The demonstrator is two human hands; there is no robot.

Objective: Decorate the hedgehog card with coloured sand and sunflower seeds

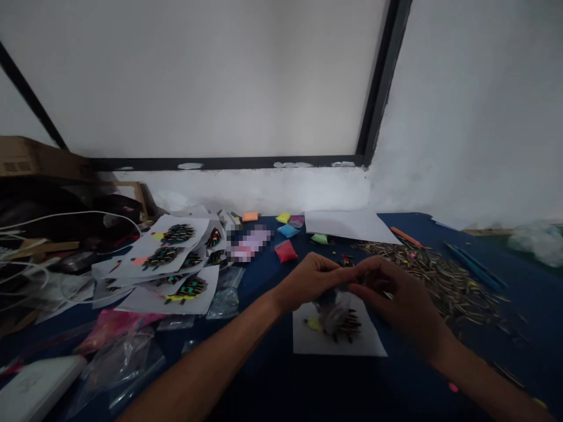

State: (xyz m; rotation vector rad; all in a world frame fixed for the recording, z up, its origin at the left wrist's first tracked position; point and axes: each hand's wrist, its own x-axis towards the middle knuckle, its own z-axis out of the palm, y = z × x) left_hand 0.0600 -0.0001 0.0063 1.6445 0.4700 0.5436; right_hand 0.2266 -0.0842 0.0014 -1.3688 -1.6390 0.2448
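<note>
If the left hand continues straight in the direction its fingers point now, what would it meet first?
The left hand would probably meet the right hand first: their fingertips look very close, perhaps touching, though depth there is unclear.

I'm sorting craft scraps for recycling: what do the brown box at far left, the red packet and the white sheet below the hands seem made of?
Brown box: likely cardboard; matte, with straight, crisp edges.
Red packet: perhaps thin plastic, slightly shiny and pillow-shaped; its filling is unclear.
White sheet: probably paper; thin, flat and matte.
</note>
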